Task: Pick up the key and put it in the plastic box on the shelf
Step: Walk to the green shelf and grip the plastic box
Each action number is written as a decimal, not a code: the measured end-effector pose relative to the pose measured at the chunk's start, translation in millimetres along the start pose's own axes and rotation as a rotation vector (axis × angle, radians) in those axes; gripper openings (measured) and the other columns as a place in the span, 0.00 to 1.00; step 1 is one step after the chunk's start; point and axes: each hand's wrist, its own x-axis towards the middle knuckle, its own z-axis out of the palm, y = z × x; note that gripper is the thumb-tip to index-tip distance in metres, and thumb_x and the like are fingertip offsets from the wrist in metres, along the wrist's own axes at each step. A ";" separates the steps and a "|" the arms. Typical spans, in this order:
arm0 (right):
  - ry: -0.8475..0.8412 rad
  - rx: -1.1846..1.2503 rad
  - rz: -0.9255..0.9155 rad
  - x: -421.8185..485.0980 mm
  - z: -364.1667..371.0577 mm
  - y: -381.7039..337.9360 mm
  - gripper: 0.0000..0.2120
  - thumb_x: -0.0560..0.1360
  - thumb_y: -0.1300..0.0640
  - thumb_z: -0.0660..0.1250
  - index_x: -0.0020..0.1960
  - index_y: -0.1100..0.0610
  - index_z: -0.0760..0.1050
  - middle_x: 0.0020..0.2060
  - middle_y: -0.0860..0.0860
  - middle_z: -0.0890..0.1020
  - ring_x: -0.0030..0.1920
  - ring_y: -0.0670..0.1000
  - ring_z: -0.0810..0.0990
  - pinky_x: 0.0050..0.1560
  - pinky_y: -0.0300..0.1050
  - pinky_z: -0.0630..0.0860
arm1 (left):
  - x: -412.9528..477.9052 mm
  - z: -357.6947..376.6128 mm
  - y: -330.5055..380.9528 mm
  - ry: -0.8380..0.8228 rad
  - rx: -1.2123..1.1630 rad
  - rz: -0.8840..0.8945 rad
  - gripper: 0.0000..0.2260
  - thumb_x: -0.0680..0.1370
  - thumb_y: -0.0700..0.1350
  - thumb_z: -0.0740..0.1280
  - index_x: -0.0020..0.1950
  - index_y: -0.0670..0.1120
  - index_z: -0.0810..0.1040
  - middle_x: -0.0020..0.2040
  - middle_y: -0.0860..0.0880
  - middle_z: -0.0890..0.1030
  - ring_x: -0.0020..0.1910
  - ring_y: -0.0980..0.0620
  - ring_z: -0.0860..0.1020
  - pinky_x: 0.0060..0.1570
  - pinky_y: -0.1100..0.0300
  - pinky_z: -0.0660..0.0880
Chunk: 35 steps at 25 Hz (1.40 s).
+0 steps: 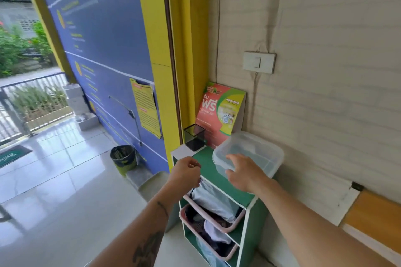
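A clear plastic box (258, 149) with no lid sits on the green top of a small shelf unit (208, 158), against the wall. My right hand (240, 173) rests with spread fingers on the box's near rim. My left hand (186, 171) hovers just left of the box, fingers pinched on a small metal key (196, 165) whose ring glints between them; something dark dangles below the hand. Most of the key is hidden by my fingers.
A black mesh pen cup (194, 140) and a red-green leaflet stand (219, 112) occupy the back of the shelf top. Pink baskets of laundry (212, 214) fill the shelves below. A bin with a black liner (123, 158) stands on the floor to the left.
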 end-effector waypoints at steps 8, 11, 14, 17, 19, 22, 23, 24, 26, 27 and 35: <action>-0.016 -0.126 0.035 56.6 8.2 0.8 0.27 0.78 0.54 0.57 0.76 0.55 0.61 0.72 0.55 0.69 0.71 0.59 0.66 0.68 0.57 0.67 | 80.5 14.9 -10.8 -0.076 -0.119 -0.097 0.11 0.71 0.31 0.58 0.43 0.40 0.79 0.32 0.40 0.78 0.31 0.44 0.77 0.38 0.49 0.78; -0.034 -0.152 0.081 75.1 11.0 -0.3 0.27 0.77 0.53 0.57 0.75 0.55 0.62 0.71 0.55 0.69 0.70 0.59 0.67 0.68 0.57 0.67 | 110.1 20.1 -16.8 -0.116 -0.173 -0.135 0.11 0.72 0.30 0.56 0.42 0.39 0.78 0.33 0.41 0.76 0.31 0.44 0.77 0.36 0.53 0.75; -0.017 -0.170 0.134 91.6 14.8 -0.4 0.26 0.77 0.51 0.59 0.74 0.54 0.63 0.70 0.54 0.69 0.69 0.59 0.67 0.66 0.56 0.68 | 147.6 29.9 -22.2 -0.192 -0.133 -0.107 0.12 0.71 0.31 0.58 0.47 0.37 0.79 0.34 0.42 0.77 0.34 0.43 0.78 0.42 0.46 0.81; -0.008 -0.143 0.196 101.7 21.8 -1.1 0.30 0.75 0.45 0.62 0.74 0.52 0.62 0.71 0.51 0.67 0.70 0.57 0.65 0.68 0.55 0.67 | 179.0 37.0 -25.8 -0.274 -0.021 -0.029 0.12 0.70 0.32 0.64 0.51 0.41 0.79 0.41 0.45 0.81 0.43 0.43 0.83 0.47 0.44 0.82; 0.003 -0.146 0.233 103.8 29.8 -0.1 0.32 0.73 0.41 0.63 0.74 0.50 0.62 0.71 0.49 0.67 0.71 0.56 0.64 0.68 0.55 0.66 | 191.5 35.8 -27.0 -0.292 0.040 0.045 0.12 0.72 0.34 0.67 0.53 0.45 0.79 0.46 0.47 0.82 0.47 0.45 0.83 0.46 0.48 0.82; 0.034 -0.195 0.275 110.7 39.7 -2.1 0.34 0.70 0.38 0.64 0.73 0.49 0.62 0.69 0.50 0.67 0.69 0.56 0.65 0.66 0.56 0.65 | 211.7 34.9 -32.1 -0.281 0.123 0.133 0.11 0.72 0.35 0.70 0.53 0.45 0.80 0.47 0.47 0.83 0.47 0.47 0.82 0.44 0.55 0.79; 0.041 -0.221 0.285 112.5 43.0 -3.1 0.35 0.70 0.38 0.64 0.73 0.49 0.62 0.68 0.51 0.67 0.69 0.56 0.65 0.66 0.56 0.66 | 216.0 35.3 -34.8 -0.280 0.158 0.163 0.11 0.72 0.35 0.70 0.53 0.45 0.81 0.47 0.48 0.83 0.46 0.48 0.81 0.43 0.57 0.77; 0.047 -0.242 0.295 114.3 46.0 -4.3 0.35 0.69 0.38 0.64 0.72 0.49 0.62 0.68 0.51 0.67 0.68 0.57 0.65 0.65 0.57 0.66 | 219.5 35.7 -37.9 -0.284 0.189 0.192 0.10 0.72 0.35 0.70 0.52 0.45 0.82 0.46 0.48 0.83 0.46 0.49 0.80 0.43 0.59 0.75; 0.061 -0.264 0.318 118.5 51.4 -6.5 0.35 0.68 0.38 0.65 0.72 0.48 0.61 0.67 0.51 0.67 0.67 0.57 0.66 0.64 0.57 0.66 | 227.6 37.6 -45.3 -0.316 0.233 0.215 0.10 0.72 0.34 0.68 0.50 0.45 0.82 0.45 0.49 0.82 0.45 0.50 0.79 0.44 0.60 0.73; 0.068 -0.268 0.324 119.6 53.1 -6.5 0.35 0.68 0.39 0.65 0.72 0.48 0.61 0.67 0.51 0.67 0.67 0.57 0.66 0.64 0.57 0.67 | 231.4 39.6 -49.2 -0.333 0.247 0.219 0.10 0.72 0.33 0.67 0.49 0.46 0.82 0.45 0.49 0.83 0.46 0.50 0.80 0.44 0.60 0.74; 0.110 -0.278 0.326 121.0 58.0 -4.5 0.36 0.68 0.41 0.65 0.73 0.47 0.59 0.69 0.49 0.67 0.67 0.56 0.66 0.66 0.55 0.67 | 249.0 50.6 -71.2 -0.329 0.308 0.300 0.11 0.73 0.34 0.65 0.49 0.46 0.84 0.47 0.47 0.83 0.46 0.47 0.81 0.50 0.52 0.81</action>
